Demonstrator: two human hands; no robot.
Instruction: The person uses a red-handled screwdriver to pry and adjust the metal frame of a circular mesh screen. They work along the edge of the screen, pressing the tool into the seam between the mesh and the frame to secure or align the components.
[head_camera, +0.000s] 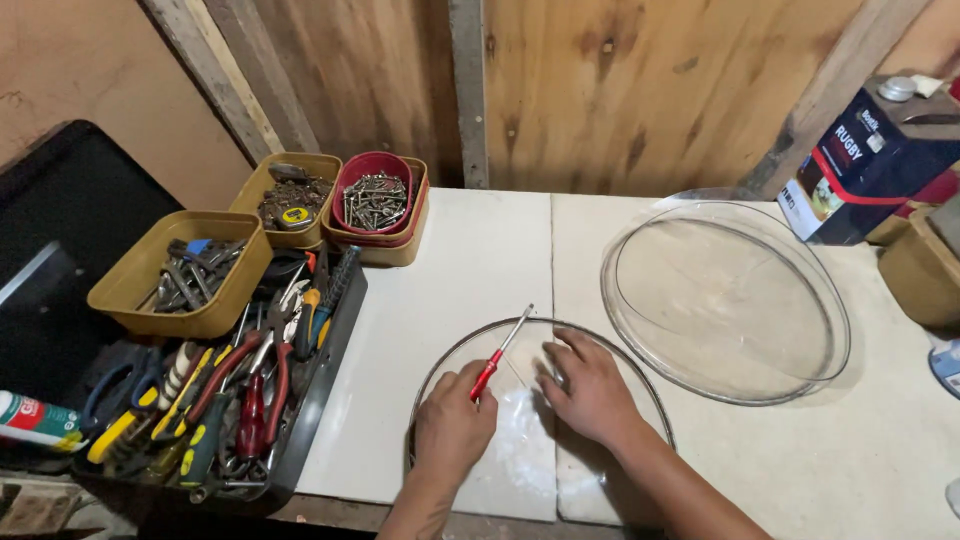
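Screwdriver: slim, red handle and thin metal shaft, held in left hand; tip points up and away over the dish rim.
Left grip: clenched around the red handle.
Right hand: lies flat, fingers spread, on the near glass dish; grasps nothing.
Near dish: clear, shallow, round, on the white desk at its front edge.
Handling: likely stiff, slippery, breakable; best steadied at the rim.
Second glass dish: just beside, right.
Tool tray: left.
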